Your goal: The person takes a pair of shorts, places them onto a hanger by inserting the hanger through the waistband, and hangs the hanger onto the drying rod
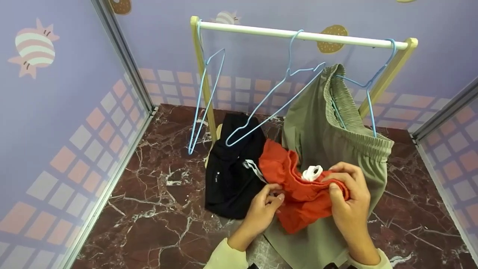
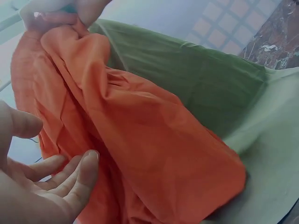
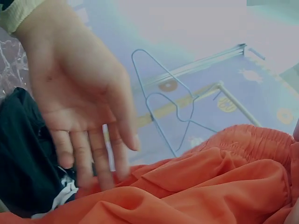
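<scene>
Before olive trousers [image 1: 312,116], orange shorts [image 1: 304,215] are hanging.
Right hand [image 1: 350,198] is pinching their waistband [image 1: 308,185]; left hand [image 1: 258,210] is sitting alongside, fingers loosely extended.

Left hand [image 1: 261,210] and right hand [image 1: 351,196] bare. Left sleeve [image 1: 227,257] pale cream-yellow, plain; right sleeve [image 1: 373,260] same colour. Both end at wrist. Small black piece [image 1: 254,266] beside left sleeve, cropped by frame edge, possibly strap.

Lilac walls [image 1: 63,101], dark marbled floor [image 1: 157,209]
</scene>
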The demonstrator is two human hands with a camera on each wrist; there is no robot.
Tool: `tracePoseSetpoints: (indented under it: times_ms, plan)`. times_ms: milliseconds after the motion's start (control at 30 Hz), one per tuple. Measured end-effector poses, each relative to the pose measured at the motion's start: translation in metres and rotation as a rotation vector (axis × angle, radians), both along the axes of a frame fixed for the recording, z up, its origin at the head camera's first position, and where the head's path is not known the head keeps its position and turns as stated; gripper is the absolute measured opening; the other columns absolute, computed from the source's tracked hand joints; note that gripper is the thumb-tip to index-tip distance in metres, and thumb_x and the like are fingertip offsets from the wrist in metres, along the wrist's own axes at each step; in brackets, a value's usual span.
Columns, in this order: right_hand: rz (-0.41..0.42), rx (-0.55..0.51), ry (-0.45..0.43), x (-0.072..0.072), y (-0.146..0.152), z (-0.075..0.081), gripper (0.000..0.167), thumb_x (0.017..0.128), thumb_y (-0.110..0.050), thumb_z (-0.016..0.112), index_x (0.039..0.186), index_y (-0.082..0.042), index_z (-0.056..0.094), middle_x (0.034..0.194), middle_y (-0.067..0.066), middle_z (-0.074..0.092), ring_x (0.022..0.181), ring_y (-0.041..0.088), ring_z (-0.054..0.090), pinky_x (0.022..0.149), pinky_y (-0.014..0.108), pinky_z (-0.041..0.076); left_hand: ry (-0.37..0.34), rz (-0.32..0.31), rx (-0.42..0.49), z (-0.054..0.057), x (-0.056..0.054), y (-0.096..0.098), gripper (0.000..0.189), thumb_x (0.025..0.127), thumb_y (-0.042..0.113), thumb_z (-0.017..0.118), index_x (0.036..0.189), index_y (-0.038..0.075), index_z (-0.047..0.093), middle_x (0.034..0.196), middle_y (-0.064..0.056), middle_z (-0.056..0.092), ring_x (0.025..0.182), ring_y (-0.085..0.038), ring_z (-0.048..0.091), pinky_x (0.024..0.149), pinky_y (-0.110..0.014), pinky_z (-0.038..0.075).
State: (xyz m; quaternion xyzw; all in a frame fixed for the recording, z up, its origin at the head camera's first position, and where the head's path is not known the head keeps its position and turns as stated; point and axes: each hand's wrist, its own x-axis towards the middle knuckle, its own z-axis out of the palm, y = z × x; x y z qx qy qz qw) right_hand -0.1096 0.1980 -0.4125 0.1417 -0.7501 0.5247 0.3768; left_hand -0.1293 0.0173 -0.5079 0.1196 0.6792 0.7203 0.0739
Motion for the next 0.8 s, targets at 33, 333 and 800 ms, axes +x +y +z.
tracePoseSetpoints:
  times_ms: [33, 333, 800]
  plan:
    - [0.005, -0.005, 0.014, 0.001, -0.001, 0.004, 0.015, 0.075, 0.008, 0.051, 0.075, 0.005, 0.066, 0.098, 0.017, 0.056, 0.097, 0.019, 0.054, 0.086, 0.022, 0.042, 0.001, 0.01, -0.003, 0.0, 0.0, 0.0, 0.024, 0.096, 0.014, 0.057, 0.117, 0.002, 0.057, 0.108, -0.02, 0.064, 0.076, -0.015, 0.062, 0.063, -0.022, 0.052]
    - [0.021, -0.038, 0.135, 0.005, -0.006, 0.025, 0.015, 0.071, 0.006, 0.049, 0.073, 0.01, 0.064, 0.096, 0.015, 0.056, 0.095, 0.019, 0.054, 0.087, 0.022, 0.043, -0.015, 0.127, 0.063, 0.002, -0.006, -0.003, 0.025, 0.099, 0.017, 0.053, 0.091, -0.006, 0.056, 0.082, -0.03, 0.061, 0.059, -0.013, 0.055, 0.052, -0.022, 0.049]
    - [0.1, -0.014, 0.184, 0.005, -0.007, 0.025, 0.014, 0.069, 0.007, 0.05, 0.072, 0.009, 0.064, 0.096, 0.017, 0.056, 0.094, 0.018, 0.055, 0.087, 0.024, 0.042, -0.041, 0.084, 0.201, 0.002, -0.008, -0.007, 0.031, 0.106, 0.02, 0.034, 0.129, 0.0, 0.038, 0.09, -0.035, 0.065, 0.064, -0.04, 0.064, 0.054, -0.031, 0.054]
